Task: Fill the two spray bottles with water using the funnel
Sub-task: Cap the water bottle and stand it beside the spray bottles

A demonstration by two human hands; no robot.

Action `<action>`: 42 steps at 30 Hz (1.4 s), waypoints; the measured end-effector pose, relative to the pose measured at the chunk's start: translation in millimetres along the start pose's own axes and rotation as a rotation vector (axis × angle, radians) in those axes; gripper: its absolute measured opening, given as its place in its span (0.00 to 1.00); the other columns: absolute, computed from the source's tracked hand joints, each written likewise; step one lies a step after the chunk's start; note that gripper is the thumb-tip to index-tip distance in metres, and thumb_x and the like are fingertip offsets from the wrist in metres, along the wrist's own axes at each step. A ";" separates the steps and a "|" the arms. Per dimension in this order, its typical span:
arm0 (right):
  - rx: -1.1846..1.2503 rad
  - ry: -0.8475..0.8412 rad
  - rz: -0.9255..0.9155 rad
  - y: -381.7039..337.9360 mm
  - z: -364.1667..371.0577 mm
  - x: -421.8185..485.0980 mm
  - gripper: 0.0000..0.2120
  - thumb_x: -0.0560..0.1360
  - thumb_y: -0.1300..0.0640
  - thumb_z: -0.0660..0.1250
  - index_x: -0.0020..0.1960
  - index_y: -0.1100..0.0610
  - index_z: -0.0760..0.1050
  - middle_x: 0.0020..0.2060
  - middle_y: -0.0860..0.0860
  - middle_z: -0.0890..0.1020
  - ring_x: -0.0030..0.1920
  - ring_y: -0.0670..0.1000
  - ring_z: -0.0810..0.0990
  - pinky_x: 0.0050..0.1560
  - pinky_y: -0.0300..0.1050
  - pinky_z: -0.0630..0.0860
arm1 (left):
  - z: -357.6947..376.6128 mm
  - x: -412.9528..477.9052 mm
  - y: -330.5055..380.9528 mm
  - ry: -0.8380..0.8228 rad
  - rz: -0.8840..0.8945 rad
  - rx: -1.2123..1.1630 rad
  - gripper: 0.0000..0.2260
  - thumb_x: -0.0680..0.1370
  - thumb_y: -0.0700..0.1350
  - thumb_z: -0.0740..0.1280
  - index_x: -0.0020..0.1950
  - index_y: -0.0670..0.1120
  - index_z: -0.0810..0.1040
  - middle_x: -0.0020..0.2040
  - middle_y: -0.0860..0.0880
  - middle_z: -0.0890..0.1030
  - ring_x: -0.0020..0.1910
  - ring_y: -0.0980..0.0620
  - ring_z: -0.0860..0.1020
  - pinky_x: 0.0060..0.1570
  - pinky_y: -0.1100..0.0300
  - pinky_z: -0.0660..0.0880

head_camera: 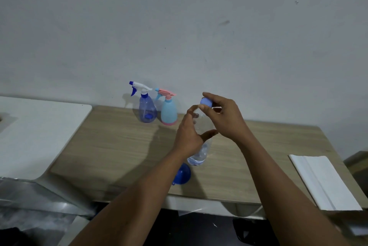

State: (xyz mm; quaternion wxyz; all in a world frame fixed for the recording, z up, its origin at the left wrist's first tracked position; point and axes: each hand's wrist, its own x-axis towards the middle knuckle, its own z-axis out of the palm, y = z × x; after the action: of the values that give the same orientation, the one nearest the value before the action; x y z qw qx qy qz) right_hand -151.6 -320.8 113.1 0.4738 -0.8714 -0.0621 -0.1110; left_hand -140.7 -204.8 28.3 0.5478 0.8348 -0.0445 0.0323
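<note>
A clear plastic water bottle (201, 154) stands on the wooden table (119, 146). My left hand (189, 134) grips its body. My right hand (223, 116) pinches its blue cap (206, 102) at the top. Two spray bottles stand at the back by the wall, both with their spray heads on: a clear blue one (147, 110) with a white and blue head, and a light blue one (168, 113) with a pink head. A dark blue funnel (182, 174) lies on the table just in front of the water bottle, partly hidden by my left forearm.
A white board (324, 182) lies at the table's right front corner. A white surface (39, 132) adjoins the table on the left, with plastic-wrapped material (29, 202) below it. The grey wall rises directly behind the spray bottles.
</note>
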 end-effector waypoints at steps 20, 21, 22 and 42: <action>0.314 0.078 0.274 93.7 45.5 -49.4 0.34 0.76 0.43 0.69 0.76 0.51 0.63 0.69 0.48 0.74 0.67 0.50 0.74 0.63 0.44 0.74 | -25.9 -31.0 -85.8 -0.142 -0.156 0.242 0.60 0.53 0.65 0.80 0.78 0.55 0.53 0.73 0.50 0.67 0.70 0.49 0.67 0.66 0.48 0.70; 0.298 0.031 0.299 102.8 53.4 -57.5 0.37 0.73 0.39 0.70 0.76 0.50 0.62 0.69 0.47 0.74 0.67 0.48 0.75 0.64 0.47 0.75 | -27.5 -38.2 -100.3 -0.163 -0.187 0.302 0.59 0.53 0.65 0.80 0.78 0.52 0.56 0.73 0.49 0.68 0.71 0.48 0.67 0.67 0.49 0.69; 0.295 -0.011 0.309 110.6 60.9 -64.1 0.39 0.70 0.38 0.72 0.75 0.49 0.63 0.67 0.44 0.75 0.65 0.46 0.76 0.64 0.46 0.75 | -28.6 -45.2 -111.3 -0.195 -0.219 0.353 0.57 0.54 0.64 0.80 0.77 0.51 0.59 0.73 0.48 0.68 0.71 0.48 0.68 0.67 0.52 0.68; 0.143 0.232 0.321 150.0 100.5 -38.0 0.36 0.63 0.54 0.82 0.66 0.51 0.69 0.54 0.44 0.79 0.53 0.43 0.80 0.51 0.49 0.81 | -32.9 -19.5 -153.4 -0.155 -0.187 0.484 0.30 0.62 0.57 0.77 0.62 0.56 0.76 0.58 0.54 0.79 0.59 0.51 0.76 0.60 0.54 0.70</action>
State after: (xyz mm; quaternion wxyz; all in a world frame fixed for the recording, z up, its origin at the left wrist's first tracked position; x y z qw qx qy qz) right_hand -142.8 -318.0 -71.2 0.5501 -0.8156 0.1249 -0.1288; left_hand -143.4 -113.2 -100.5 0.3277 0.9420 0.0000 -0.0726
